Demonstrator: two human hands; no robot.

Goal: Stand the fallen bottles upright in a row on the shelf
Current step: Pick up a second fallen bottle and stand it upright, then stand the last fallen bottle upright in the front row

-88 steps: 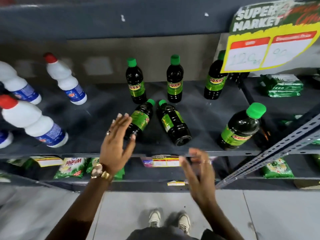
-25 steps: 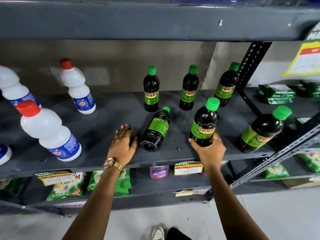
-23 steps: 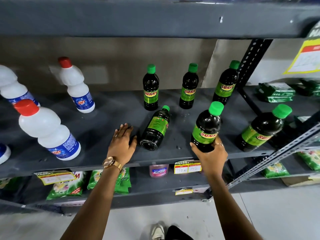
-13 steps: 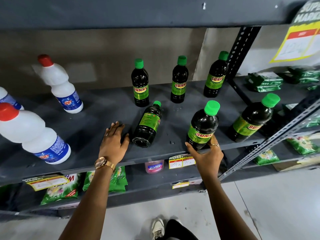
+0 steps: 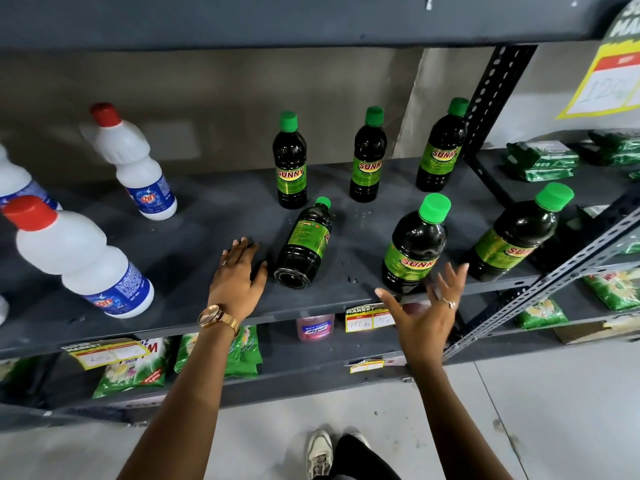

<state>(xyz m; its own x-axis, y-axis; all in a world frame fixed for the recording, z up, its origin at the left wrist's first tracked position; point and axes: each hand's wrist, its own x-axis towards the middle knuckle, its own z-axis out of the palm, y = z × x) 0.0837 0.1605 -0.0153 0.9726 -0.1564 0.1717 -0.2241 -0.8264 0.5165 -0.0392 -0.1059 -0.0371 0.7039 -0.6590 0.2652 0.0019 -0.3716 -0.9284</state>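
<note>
One dark bottle with a green cap point(image 5: 306, 244) lies on its side on the grey shelf point(image 5: 194, 237), base toward me. My left hand point(image 5: 239, 271) rests flat on the shelf just left of its base, not gripping it. A second dark bottle point(image 5: 414, 244) stands upright near the front edge. My right hand point(image 5: 427, 310) hovers open just in front of that bottle, fingers spread, holding nothing. Another upright one point(image 5: 512, 233) stands to its right. Three more point(image 5: 289, 161) point(image 5: 367, 155) point(image 5: 440, 147) stand in a row at the back.
White bottles with red caps point(image 5: 133, 162) point(image 5: 78, 258) stand on the shelf's left part. A perforated metal post point(image 5: 491, 98) and a diagonal brace point(image 5: 561, 271) bound the right side. Green packets point(image 5: 540, 161) lie on the neighbouring shelf. Packets and price tags point(image 5: 369, 318) sit below.
My right hand stood the bottle upright near the front edge, then let go and drew back with fingers spread. My left hand stayed on the shelf beside the fallen bottle.
</note>
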